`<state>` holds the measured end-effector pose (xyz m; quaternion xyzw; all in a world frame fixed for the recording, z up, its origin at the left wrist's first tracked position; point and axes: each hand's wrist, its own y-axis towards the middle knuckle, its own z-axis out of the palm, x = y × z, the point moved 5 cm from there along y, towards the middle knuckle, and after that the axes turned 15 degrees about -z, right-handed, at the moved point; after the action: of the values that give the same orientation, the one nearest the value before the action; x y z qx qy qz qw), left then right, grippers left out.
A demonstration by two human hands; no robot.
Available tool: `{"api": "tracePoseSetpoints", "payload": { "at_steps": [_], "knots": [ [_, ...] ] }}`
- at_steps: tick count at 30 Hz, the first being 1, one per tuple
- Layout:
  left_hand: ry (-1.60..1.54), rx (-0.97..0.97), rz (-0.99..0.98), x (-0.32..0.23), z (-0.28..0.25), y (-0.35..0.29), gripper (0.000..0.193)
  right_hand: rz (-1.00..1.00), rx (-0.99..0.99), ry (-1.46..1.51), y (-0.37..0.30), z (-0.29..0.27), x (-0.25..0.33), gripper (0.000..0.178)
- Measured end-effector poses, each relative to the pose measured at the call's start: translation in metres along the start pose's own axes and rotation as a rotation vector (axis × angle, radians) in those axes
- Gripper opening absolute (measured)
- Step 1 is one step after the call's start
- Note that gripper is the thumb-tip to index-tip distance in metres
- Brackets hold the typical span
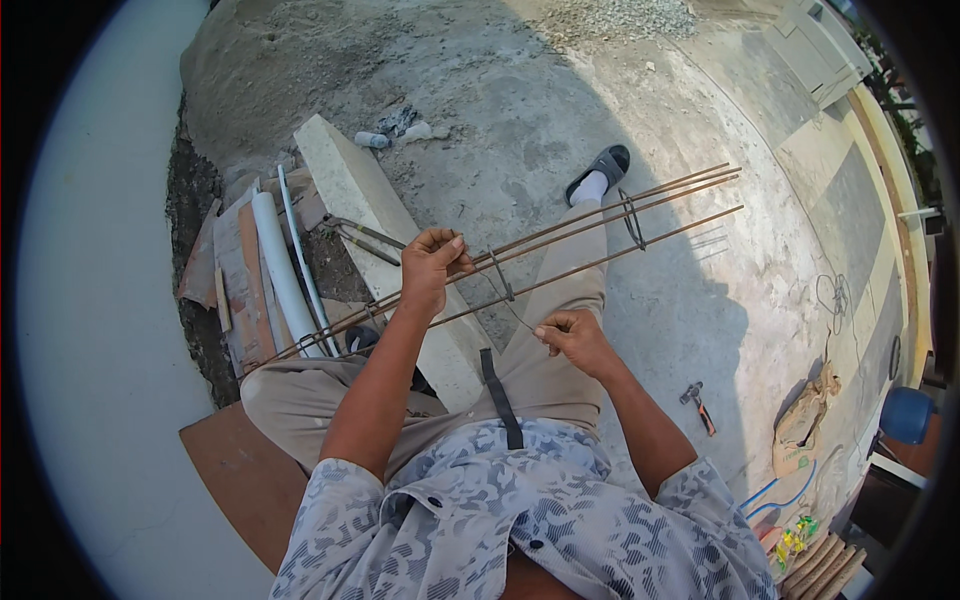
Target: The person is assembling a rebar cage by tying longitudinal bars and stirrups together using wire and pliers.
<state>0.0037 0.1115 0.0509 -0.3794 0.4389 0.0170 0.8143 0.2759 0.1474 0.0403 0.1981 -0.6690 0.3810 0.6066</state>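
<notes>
Long thin rusty rebar rods [590, 228] run slantwise over my legs, with bent wire stirrups [633, 220] around them. My left hand [432, 268] is closed, its fingers curled against the upper rods beside a middle stirrup [505, 280]; what they pinch is hidden. Right of it and lower, my right hand [578, 342] pinches the end of a thin tie wire [518, 318] that slants up to that stirrup. Left of my left hand, pincers [365, 238] with long handles lie on a pale concrete beam [352, 180].
White pipes [275, 260] and boards lie at the left, beside a pale wall [110, 300]. A hammer [698, 407] rests on the concrete floor at the right, near a torn sack [803, 420]. A gravel pile [620, 18] stands far off. Loose wire [832, 300] lies at the right.
</notes>
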Motion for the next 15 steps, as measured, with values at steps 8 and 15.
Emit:
{"api": "tracePoseSetpoints", "payload": {
  "at_steps": [8,15],
  "knots": [
    [0.09,0.003,0.064,-0.001,0.002,-0.003,0.009,-0.146,0.061,-0.324,0.001,0.011,0.022,0.016],
    [0.094,0.004,0.1,-0.01,-0.008,-0.003,0.008,-0.177,-0.002,-0.332,0.001,0.013,0.011,0.019]
  ]
}}
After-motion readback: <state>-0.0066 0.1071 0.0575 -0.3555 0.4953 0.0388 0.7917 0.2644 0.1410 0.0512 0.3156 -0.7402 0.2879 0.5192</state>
